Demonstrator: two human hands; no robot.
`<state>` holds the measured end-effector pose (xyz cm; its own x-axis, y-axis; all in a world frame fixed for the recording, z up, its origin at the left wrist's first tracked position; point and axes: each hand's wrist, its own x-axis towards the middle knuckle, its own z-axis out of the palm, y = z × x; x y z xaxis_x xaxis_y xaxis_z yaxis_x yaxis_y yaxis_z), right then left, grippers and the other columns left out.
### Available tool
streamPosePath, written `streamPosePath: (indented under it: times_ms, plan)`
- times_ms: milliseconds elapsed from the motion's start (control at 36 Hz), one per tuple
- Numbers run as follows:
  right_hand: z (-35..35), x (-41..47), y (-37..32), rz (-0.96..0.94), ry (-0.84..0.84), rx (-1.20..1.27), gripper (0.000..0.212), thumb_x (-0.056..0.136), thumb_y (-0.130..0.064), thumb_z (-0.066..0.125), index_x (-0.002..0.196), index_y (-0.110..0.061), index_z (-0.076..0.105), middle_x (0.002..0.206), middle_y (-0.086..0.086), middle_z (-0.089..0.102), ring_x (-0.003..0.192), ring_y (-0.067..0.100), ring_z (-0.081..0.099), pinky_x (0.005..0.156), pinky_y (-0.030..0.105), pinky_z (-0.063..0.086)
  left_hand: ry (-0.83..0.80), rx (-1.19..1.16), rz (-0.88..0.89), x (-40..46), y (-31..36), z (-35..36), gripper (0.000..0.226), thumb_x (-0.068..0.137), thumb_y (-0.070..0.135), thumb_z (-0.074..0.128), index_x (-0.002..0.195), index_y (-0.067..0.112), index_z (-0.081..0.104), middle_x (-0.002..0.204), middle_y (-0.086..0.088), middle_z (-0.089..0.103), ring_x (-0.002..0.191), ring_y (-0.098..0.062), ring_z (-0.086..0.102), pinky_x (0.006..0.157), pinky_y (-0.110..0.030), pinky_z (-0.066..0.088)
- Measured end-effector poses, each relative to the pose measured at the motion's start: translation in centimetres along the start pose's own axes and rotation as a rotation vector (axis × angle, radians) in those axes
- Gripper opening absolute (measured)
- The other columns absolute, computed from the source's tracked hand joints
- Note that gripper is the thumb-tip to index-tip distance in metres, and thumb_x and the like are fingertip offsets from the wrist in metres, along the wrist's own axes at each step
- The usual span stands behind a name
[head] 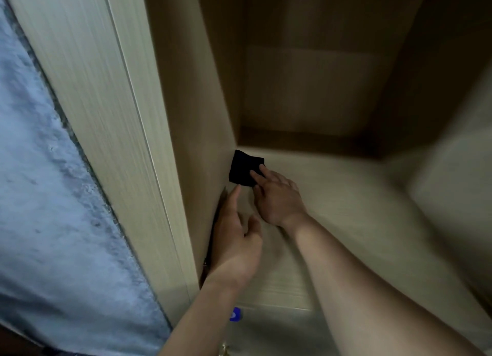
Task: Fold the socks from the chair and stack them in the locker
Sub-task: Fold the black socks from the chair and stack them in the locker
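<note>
Head view: the right hand [277, 196] lies palm down on the locker shelf [332, 196], its straight fingers [259, 176] resting on the near right corner of a folded black sock [243, 169]. The left hand [235, 238] hovers just behind it with fingers loosely extended, the forefinger pointing toward the sock's near edge and gripping nothing; whether it touches the fabric cannot be told. The sock sits flat in the shelf's back left corner, against the left side panel [197, 132]. Outside the locker, a pale door frame [111, 110] runs beside a grey-blue wall [40, 196]. A small blue object [235, 314] shows low between the forearms.
</note>
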<state>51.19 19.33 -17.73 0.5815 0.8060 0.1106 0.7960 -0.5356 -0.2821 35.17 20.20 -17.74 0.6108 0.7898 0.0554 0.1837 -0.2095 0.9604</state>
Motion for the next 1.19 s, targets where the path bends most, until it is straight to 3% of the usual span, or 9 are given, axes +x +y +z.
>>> streamPosePath:
  times_ms: [306, 556, 750, 944, 1083, 1194]
  plan:
    - [0.2, 0.1, 0.0, 0.011, 0.013, 0.024, 0.052, 0.110, -0.036, 0.030, 0.161, -0.033, 0.026, 0.171, -0.005, 0.014, 0.156, 0.018, 0.018, 0.124, 0.035, 0.013, -0.024, -0.019, -0.021, -0.6, 0.8, -0.2, 0.065, 0.105, 0.018, 0.052, 0.157, 0.045, 0.025, 0.166, 0.021, 0.023, 0.147, -0.002, 0.030, 0.113, -0.019, 0.026]
    - [0.1, -0.1, -0.1, 0.034, 0.016, 0.026, 0.053, 0.110, -0.035, 0.030, 0.162, -0.034, 0.022, 0.171, -0.005, 0.012, 0.156, 0.017, 0.016, 0.123, 0.033, 0.012, -0.033, -0.035, -0.030, -0.7, 0.9, -0.3, 0.063, 0.106, 0.018, 0.051, 0.158, 0.044, 0.025, 0.164, 0.022, 0.026, 0.138, 0.005, 0.033, 0.111, -0.019, 0.027]
    - [0.2, -1.8, 0.3, 0.056, 0.071, 0.114, 0.055, 0.109, -0.032, 0.035, 0.162, -0.035, 0.023, 0.171, -0.004, 0.016, 0.154, 0.018, 0.022, 0.125, 0.030, 0.014, -0.029, -0.014, -0.014, -0.9, 0.6, -0.2, 0.062, 0.106, 0.018, 0.051, 0.158, 0.042, 0.028, 0.164, 0.019, 0.028, 0.146, -0.005, 0.035, 0.121, -0.027, 0.029]
    - [0.2, -6.4, 0.7, 0.057, 0.086, 0.105, 0.048, 0.109, -0.038, 0.033, 0.157, -0.034, 0.036, 0.167, -0.005, 0.030, 0.153, 0.014, 0.025, 0.124, 0.028, 0.017, -0.078, 0.013, 0.026, -2.6, 0.2, -0.2, 0.061, 0.105, 0.025, 0.053, 0.158, 0.041, 0.027, 0.160, 0.015, 0.035, 0.147, -0.007, 0.035, 0.124, -0.035, 0.029]
    - [-1.0, -11.4, 0.5, 0.062, 0.042, 0.024, 0.050, 0.108, -0.037, 0.034, 0.158, -0.033, 0.034, 0.168, -0.005, 0.025, 0.155, 0.014, 0.017, 0.123, 0.026, 0.009, -0.154, 0.004, 0.088, -5.0, 2.5, -0.3, 0.063, 0.104, 0.024, 0.057, 0.158, 0.034, 0.029, 0.147, 0.022, 0.042, 0.141, 0.003, 0.034, 0.111, -0.011, 0.025]
    - [-1.0, -15.2, 0.9, 0.087, 0.049, 0.017, 0.050, 0.107, -0.042, 0.031, 0.157, -0.037, 0.034, 0.168, -0.007, 0.025, 0.156, 0.012, 0.017, 0.125, 0.029, 0.010, -0.205, 0.053, 0.162, -7.2, 4.0, -1.1, 0.064, 0.100, 0.028, 0.063, 0.156, 0.036, 0.033, 0.153, 0.019, 0.044, 0.142, 0.002, 0.039, 0.120, -0.022, 0.032]
